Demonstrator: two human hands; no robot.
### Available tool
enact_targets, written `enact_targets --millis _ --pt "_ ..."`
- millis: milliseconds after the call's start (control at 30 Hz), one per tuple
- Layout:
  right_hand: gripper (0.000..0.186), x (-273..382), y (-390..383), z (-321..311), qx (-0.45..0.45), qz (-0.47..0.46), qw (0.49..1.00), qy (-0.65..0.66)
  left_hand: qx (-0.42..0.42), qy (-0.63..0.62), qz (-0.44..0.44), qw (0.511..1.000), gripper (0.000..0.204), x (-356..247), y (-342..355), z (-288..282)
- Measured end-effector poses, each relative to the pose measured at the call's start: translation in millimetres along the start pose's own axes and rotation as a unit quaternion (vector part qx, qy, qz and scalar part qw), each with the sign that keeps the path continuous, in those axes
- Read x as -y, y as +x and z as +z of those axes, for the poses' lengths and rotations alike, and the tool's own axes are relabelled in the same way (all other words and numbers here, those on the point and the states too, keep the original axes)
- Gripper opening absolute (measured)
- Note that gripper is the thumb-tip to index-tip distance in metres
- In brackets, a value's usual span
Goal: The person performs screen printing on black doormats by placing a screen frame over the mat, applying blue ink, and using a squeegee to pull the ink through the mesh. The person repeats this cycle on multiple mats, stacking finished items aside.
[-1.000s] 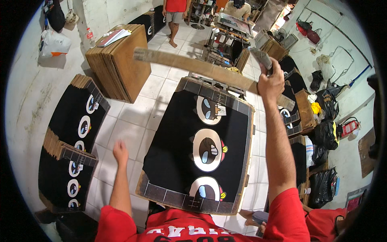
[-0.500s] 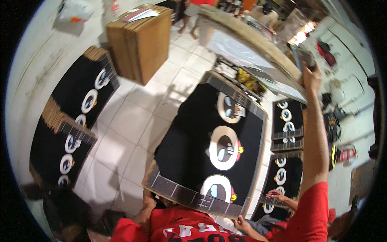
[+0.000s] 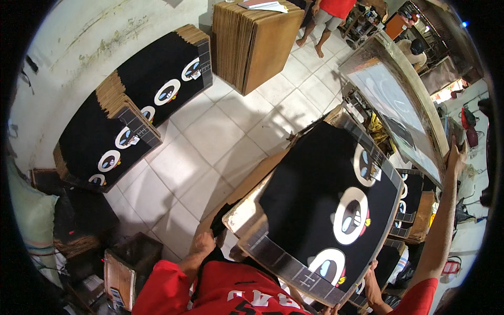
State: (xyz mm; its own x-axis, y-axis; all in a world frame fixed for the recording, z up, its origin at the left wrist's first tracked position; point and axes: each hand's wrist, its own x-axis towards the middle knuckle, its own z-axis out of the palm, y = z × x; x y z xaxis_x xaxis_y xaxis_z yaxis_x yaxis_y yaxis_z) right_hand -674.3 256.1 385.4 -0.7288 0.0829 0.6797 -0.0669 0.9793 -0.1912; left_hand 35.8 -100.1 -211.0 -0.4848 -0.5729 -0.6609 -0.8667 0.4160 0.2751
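My right hand (image 3: 457,156), arm raised, is closed on the edge of a tilted wooden screen-printing frame (image 3: 433,113) with pale mesh; a greyish block by its fingers is unclear. Below lies a board covered in black fabric (image 3: 310,184) with several printed cartoon faces in white rings, askew over a worn pale table edge (image 3: 247,210). My left hand (image 3: 203,244) is closed on the near end of a brown board (image 3: 254,176) at the table's left side, partly hidden. Another person's hand (image 3: 371,268) touches the printed board's right edge; more fingers show at its near edge.
Stacked printed boards (image 3: 121,152) lean by the left wall. A thick stack of brown boards (image 3: 252,47) stands on the tiled floor (image 3: 220,131), papers on top. More printed boards (image 3: 409,194) lie at right. A person (image 3: 333,13) stands barefoot at the back. A wooden box (image 3: 121,275) is lower left.
The view has swung left. The printed board has shifted and turned off the table's left edge, which now shows. The brown board has come into view by my left hand. The frame stays raised.
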Motion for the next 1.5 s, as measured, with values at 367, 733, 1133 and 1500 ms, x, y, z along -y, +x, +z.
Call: enact_targets --millis 367,733,1133,1500 --pt "0.072 -4 10 1 -0.065 -0.052 0.996 -0.006 -0.013 -0.17 0.063 0.983 0.053 38 -34 -8" --pt "0.072 -20 34 4 0.028 0.001 0.999 0.02 -0.035 -0.218 -0.024 0.975 0.048 71 -33 38" --pt "0.069 -9 27 -4 0.01 -0.054 0.998 0.006 -0.239 -0.082 0.055 0.966 0.029 30 -14 -5" --pt "0.07 -1 32 14 -0.032 -0.003 0.999 -0.033 -0.467 0.004 0.102 0.878 0.035 -40 -4 -388"
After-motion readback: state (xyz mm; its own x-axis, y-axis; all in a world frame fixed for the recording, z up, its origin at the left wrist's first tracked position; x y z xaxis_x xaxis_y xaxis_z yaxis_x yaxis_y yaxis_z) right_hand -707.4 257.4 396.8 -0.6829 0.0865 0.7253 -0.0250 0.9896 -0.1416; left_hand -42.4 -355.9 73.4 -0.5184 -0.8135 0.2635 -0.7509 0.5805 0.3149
